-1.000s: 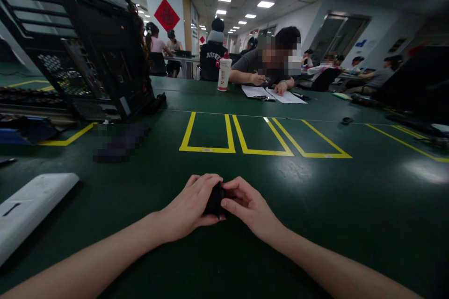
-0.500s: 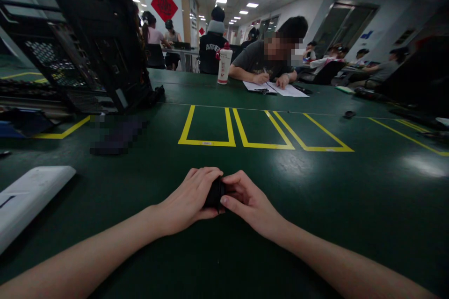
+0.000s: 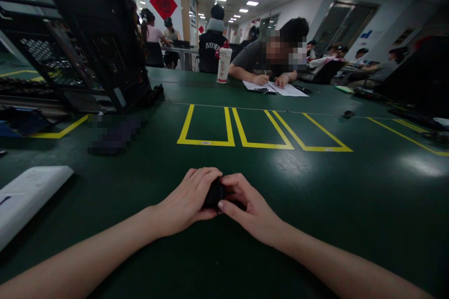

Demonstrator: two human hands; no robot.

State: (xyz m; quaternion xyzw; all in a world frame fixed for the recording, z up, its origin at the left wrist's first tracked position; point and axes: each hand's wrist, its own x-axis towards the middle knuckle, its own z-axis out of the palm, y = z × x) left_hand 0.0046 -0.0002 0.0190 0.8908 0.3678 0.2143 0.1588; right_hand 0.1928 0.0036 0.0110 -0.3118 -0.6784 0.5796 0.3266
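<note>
A small black object [image 3: 213, 194] rests low over the dark green table [image 3: 315, 196], held between both hands and mostly hidden by the fingers. My left hand [image 3: 187, 201] wraps its left side with fingers curled over the top. My right hand [image 3: 247, 205] grips its right side, thumb pressed along the near edge. What the object is cannot be made out.
An open black computer case [image 3: 80, 42] stands at the far left. A white flat panel [image 3: 24, 196] lies near left. Yellow taped boxes [image 3: 206, 126] mark the table's middle. Across the table a person writes on papers [image 3: 277, 88] beside a white bottle [image 3: 223, 65].
Both hands stay on the black object; the right thumb has shifted slightly along its near edge. The view has dipped a little since a second ago.
</note>
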